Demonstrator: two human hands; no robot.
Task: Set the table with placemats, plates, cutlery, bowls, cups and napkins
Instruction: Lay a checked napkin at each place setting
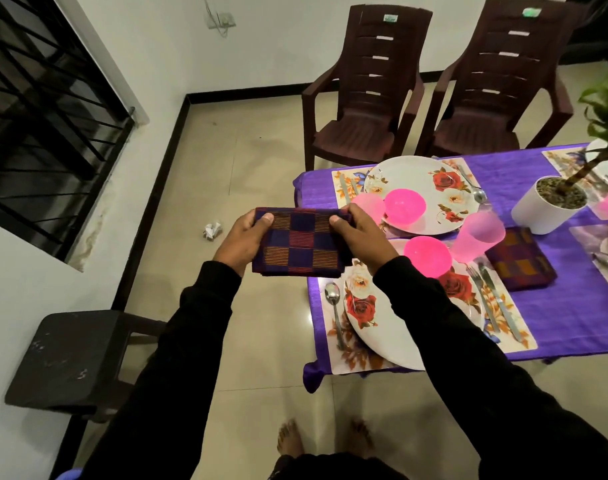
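The left hand [242,239] and right hand [359,237] each pinch an end of a folded checked napkin [300,242], held in the air above the floor just left of the counter [555,323], where another napkin [518,259] lies beside a plate [392,336].

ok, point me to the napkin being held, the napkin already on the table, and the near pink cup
held napkin [297,242], head view, centre of the checked fold
placed napkin [519,259], head view, middle of its top face
near pink cup [477,237], head view, its side wall
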